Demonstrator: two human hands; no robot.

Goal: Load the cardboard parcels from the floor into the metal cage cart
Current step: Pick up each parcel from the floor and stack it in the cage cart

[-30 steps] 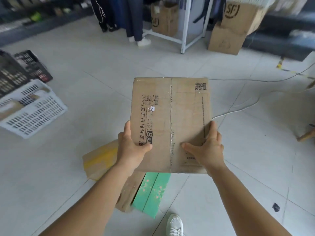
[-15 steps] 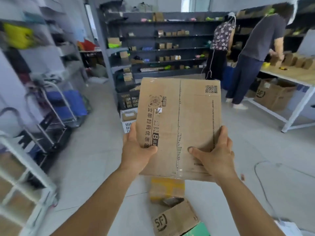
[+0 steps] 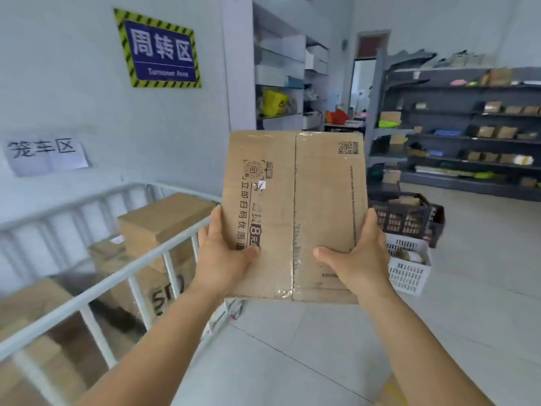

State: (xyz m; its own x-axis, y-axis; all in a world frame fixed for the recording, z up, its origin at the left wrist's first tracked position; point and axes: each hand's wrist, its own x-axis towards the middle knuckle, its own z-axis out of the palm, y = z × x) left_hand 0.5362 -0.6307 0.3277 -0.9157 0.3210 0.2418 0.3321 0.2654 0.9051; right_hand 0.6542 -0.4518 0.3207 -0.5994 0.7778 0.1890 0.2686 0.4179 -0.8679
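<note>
Head view: we hold a flat brown cardboard parcel with black printed text [image 3: 294,212] in mid-air at scene centre. The left hand [image 3: 225,253] grips its left edge and the right hand [image 3: 355,259] grips its right edge, each with the thumb pressed on the top face. The white metal cage cart [image 3: 96,291] stands near left, with brown cardboard boxes [image 3: 164,221] already stacked inside. To do the step well, we swing the parcel left, lift it clear of the top rail, then lower it flat onto the stack. A white plastic crate [image 3: 408,271] stands to the right.
</note>
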